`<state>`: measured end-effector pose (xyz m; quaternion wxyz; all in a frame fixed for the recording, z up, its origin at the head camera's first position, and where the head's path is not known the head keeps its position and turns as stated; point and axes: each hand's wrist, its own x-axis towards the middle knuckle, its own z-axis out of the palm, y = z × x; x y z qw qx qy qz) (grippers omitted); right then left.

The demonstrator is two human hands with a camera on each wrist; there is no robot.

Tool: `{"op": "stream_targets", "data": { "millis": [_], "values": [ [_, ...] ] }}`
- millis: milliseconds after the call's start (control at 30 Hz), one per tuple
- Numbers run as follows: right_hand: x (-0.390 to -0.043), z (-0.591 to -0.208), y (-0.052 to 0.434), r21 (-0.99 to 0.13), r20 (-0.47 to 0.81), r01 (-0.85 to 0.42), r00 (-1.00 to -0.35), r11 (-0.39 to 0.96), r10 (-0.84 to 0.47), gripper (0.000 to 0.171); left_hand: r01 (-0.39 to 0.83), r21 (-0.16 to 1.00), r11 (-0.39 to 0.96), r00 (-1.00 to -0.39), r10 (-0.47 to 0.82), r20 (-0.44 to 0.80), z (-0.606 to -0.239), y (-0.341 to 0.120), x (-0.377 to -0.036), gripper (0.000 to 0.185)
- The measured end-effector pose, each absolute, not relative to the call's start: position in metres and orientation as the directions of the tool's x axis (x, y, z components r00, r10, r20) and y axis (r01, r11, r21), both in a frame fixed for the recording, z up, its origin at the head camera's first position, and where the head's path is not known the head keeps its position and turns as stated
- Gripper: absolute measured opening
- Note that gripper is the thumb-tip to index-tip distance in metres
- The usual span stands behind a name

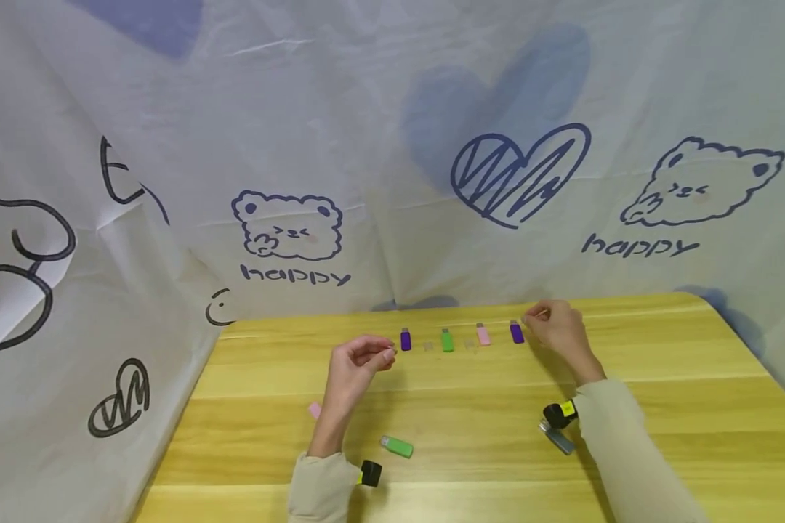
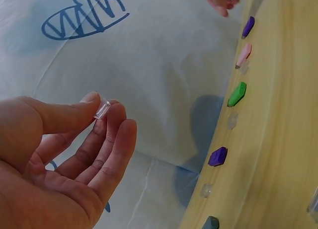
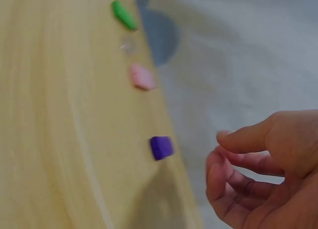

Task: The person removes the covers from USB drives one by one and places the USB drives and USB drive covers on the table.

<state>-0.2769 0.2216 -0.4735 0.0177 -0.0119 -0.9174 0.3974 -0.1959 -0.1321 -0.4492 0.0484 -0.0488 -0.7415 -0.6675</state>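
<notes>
holding small clear cap [image 2: 103, 109] in left hand [image 1: 356, 367], pinched by thumb and fingertips, above wooden table [image 1: 471, 407] | right hand [image 1: 560, 334] loosely curled, nothing seen between thumb and fingers, just beside purple stick [image 1: 517, 332] | green stick [image 1: 447, 340], pink stick [image 1: 482, 334] lying near far edge, between hands

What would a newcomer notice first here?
Probably blue bear drawings on the white fabric backdrop. Next, purple, green and pink plastic USB sticks in a row along the far edge of the yellow wood-grain table. By the row's left end, the left hand pinches a clear plastic piece.
</notes>
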Motion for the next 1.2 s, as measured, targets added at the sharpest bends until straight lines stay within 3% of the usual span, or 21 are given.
{"op": "stream_targets", "data": {
  "millis": [200, 400, 900, 1067, 1200],
  "values": [
    [-0.251, -0.463, 0.231, -0.791, 0.071, -0.048, -0.997, 0.61, 0.013, 0.022, 0.173, 0.975, 0.143, -0.985, 0.047, 0.168, -0.453, -0.113, -0.204, 0.01],
    [-0.229, -0.458, 0.239, -0.813, 0.08, -0.065, -0.997, 0.579, 0.001, 0.026, 0.232, 0.931, 0.28, -0.972, 0.113, 0.208, -0.456, -0.076, -0.221, 0.008],
    [-0.201, -0.45, 0.256, -0.824, 0.078, -0.05, -0.997, 0.565, 0.026, 0.031, 0.228, 0.815, 0.533, -0.963, 0.247, 0.108, -0.462, 0.004, -0.27, 0.01],
    [-0.196, -0.448, 0.264, -0.825, 0.017, -0.035, -0.999, 0.564, -0.038, 0.032, 0.237, 0.737, 0.633, -0.957, 0.281, 0.066, -0.471, 0.024, -0.281, 0.01],
    [-0.193, -0.449, 0.269, -0.815, -0.015, -0.038, -0.996, 0.578, -0.086, 0.035, 0.287, 0.604, 0.743, -0.95, 0.304, 0.078, -0.477, 0.036, -0.29, 0.01]
  ]
}}
